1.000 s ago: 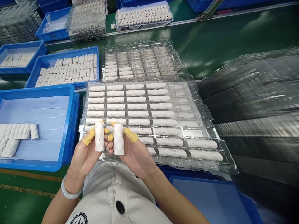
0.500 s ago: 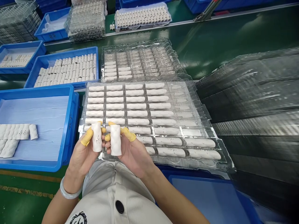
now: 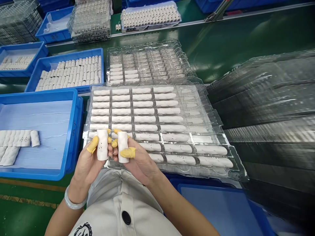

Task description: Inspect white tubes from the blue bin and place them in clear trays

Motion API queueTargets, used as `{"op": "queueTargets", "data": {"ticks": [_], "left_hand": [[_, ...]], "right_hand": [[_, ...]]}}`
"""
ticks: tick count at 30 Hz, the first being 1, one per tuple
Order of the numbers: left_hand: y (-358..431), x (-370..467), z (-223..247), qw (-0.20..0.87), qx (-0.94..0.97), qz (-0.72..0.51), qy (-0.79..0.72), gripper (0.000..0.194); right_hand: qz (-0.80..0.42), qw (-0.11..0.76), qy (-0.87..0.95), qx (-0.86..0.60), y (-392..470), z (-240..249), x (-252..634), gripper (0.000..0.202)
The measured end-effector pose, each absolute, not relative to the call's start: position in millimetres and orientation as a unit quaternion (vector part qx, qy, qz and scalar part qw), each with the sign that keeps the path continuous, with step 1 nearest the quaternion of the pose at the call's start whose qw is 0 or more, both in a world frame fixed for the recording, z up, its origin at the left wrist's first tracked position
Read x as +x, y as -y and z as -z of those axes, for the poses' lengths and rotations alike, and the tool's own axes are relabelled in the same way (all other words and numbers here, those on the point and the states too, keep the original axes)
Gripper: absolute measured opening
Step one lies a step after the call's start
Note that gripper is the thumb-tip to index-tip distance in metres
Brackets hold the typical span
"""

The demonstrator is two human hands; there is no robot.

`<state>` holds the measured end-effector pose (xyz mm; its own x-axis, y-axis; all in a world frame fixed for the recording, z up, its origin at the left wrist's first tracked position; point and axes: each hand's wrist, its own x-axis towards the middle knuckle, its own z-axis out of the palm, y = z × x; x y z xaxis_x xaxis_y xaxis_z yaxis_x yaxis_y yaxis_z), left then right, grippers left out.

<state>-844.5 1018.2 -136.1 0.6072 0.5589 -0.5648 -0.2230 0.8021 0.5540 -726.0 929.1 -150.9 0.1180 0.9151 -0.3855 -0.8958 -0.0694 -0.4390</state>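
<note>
Green bench (image 3: 258,36) fills the frame's upper right, a clear tray (image 3: 238,167) its centre, a blue bin (image 3: 69,131) its left. Below centre, I see the left hand (image 3: 90,164) gripping a marked tube (image 3: 102,149) in its fingers, the right hand (image 3: 141,160) a second tube (image 3: 122,141).

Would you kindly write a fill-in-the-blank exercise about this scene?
The left hand and right hand hold ____ bumpy white cylinders.
Their tubular finger covers are coloured ____.
A pale, ring-shaped bracelet circles the ____ wrist.
The round button on the pale cloth garment is coloured ____.
Missing words: two; yellow; left; black.
</note>
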Motion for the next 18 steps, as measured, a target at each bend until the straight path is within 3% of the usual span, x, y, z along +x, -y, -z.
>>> {"op": "queueTargets", "data": {"ticks": [7, 15, 18], "left_hand": [[-1022.4, -843.4, 129.4, 0.833, 0.220, -0.238, -0.449, 0.037], [-1023.5, -844.9, 133.0, 0.849, 0.221, -0.240, -0.415, 0.035], [-1022.4, -846.4, 137.2, 0.859, 0.247, -0.241, -0.379, 0.026]], "right_hand": [[-0.669, 0.701, -0.013, -0.245, -930.9, 147.9, -722.4, 0.035], [-0.668, 0.701, -0.017, -0.249, -931.2, 144.3, -721.8, 0.037], [-0.662, 0.703, -0.029, -0.257, -930.8, 143.1, -722.7, 0.037]]}}
